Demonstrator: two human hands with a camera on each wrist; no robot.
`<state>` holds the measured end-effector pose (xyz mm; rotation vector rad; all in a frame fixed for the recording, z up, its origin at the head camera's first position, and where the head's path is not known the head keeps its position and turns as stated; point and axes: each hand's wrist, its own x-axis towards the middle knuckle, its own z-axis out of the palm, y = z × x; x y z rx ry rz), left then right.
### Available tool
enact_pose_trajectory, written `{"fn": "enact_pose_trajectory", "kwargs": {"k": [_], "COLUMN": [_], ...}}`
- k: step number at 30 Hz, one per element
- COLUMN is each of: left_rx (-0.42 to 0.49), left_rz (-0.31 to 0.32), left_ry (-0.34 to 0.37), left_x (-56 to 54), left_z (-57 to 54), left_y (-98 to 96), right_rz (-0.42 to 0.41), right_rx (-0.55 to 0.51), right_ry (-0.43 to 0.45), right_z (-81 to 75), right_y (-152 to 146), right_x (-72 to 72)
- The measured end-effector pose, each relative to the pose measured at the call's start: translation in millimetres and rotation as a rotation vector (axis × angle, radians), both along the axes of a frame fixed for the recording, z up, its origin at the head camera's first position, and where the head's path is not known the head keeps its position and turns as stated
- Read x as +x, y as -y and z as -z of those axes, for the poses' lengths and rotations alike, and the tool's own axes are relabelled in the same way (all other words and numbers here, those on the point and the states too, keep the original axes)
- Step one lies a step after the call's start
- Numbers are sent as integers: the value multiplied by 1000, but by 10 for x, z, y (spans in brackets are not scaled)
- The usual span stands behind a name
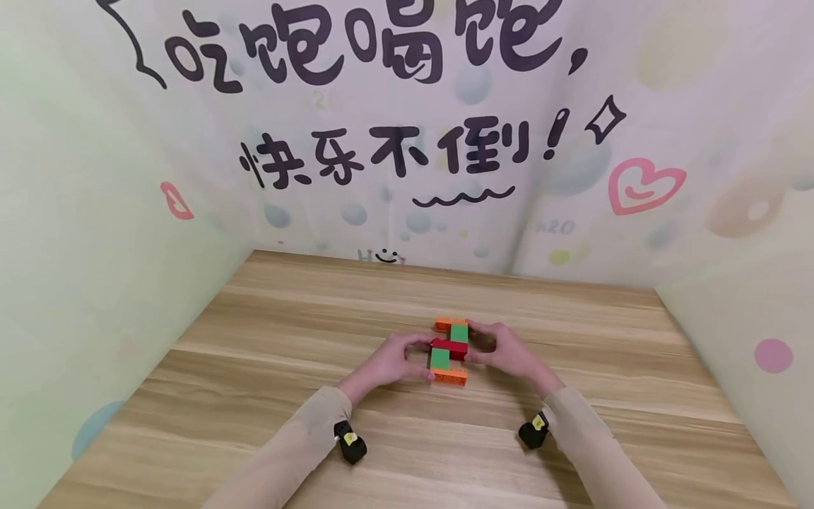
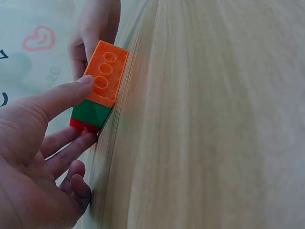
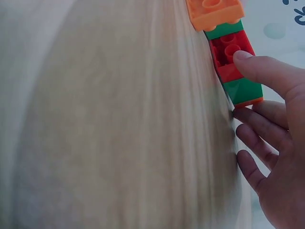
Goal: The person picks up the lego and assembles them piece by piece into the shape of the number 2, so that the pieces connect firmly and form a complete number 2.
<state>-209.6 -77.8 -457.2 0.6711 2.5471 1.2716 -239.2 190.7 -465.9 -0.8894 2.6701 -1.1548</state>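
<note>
1. Two hands flank a brick stack (image 1: 449, 352) mid-surface (image 1: 286, 332) in the head view: left hand (image 1: 388, 364), right hand (image 1: 505, 350), fingers curled onto its sides.
2. Left wrist: thumb (image 2: 57, 98) presses the orange brick (image 2: 107, 71); fingers under the green one.
3. Right wrist: thumb (image 3: 267, 69) on the red brick (image 3: 231, 55), fingers relaxed below.

Wooden table (image 1: 267, 396); lettered pastel backdrop (image 1: 394, 155)

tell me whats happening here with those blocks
A person has both hands on a small block build lying on the wooden table: orange bricks at each end, green ones inside them, a red one in the middle. The left hand holds one side, thumb on an orange brick; the right hand grips the other, thumb on the red brick.
</note>
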Motion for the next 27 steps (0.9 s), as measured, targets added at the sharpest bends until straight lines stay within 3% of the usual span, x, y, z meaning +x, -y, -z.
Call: {"fn": "enact_pose_trajectory", "kwargs": {"k": [10,27], "left_rx": [-16,-11], "left_rz": [11,14], "left_ry": [12,30], "left_x": [7,21], "left_z": [-2,-4], "left_y": [10,8], "right_rz": [50,62], "right_rx": [20,62], "right_ry": [79,48], "right_z": [-10,5], "right_y": [-13,-37], "right_x": [38,59]}}
